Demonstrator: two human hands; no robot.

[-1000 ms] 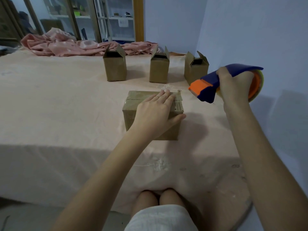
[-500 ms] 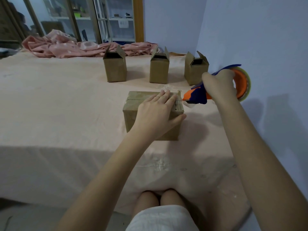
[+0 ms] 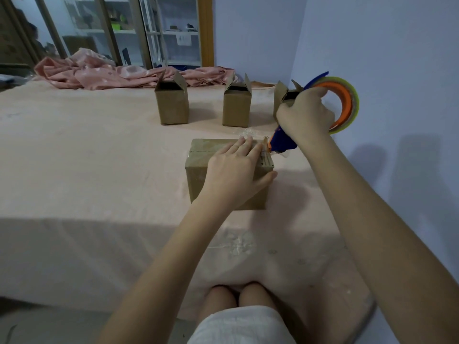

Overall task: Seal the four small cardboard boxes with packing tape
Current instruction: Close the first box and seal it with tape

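A closed cardboard box (image 3: 198,161) lies on the pink-covered table (image 3: 87,170), clear tape glinting on its top. My left hand (image 3: 236,175) presses flat on the box's right half, thumb over the front edge. My right hand (image 3: 304,115) grips a blue and orange tape dispenser (image 3: 345,105) whose nose touches the box's top right corner. Behind stand three upright boxes with raised flaps: a left open box (image 3: 172,105), a middle open box (image 3: 236,105) and a right open box (image 3: 282,98), partly hidden by my right hand.
A crumpled pink cloth (image 3: 111,75) lies along the table's far edge before glass doors (image 3: 124,28). A blue wall (image 3: 385,70) runs close on the right. My knees (image 3: 238,296) show under the near table edge.
My right hand has brought the tape dispenser down and left, from the air at the right to the box's top right corner. My left hand stayed flat on the box.
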